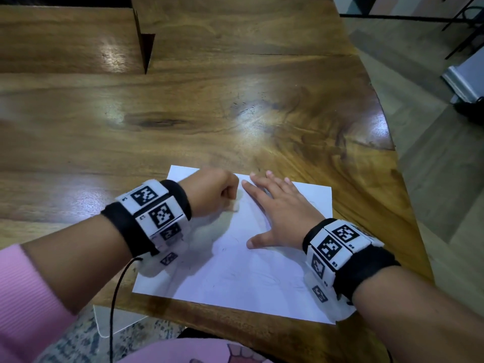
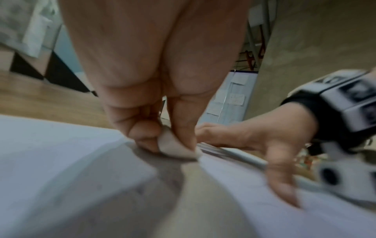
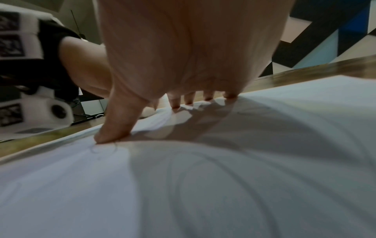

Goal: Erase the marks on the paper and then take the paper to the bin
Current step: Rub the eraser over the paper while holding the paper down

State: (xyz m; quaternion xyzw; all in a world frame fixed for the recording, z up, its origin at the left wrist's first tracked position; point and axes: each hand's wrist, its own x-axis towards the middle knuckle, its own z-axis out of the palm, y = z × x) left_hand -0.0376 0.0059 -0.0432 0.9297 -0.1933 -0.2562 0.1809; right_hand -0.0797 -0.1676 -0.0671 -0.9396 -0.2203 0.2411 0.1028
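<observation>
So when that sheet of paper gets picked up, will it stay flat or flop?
Probably flop: the paper is one thin sheet, already rippling beside the right hand pressing it. Likely light and slides easily on the glossy table.

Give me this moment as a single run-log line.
stage: erasing | left hand: pinches eraser, on paper | right hand: flat, pressing paper down | faint marks remain | bin: not in view

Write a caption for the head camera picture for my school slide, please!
Left hand rubs an eraser on the paper while the right hand presses it flat.
</observation>
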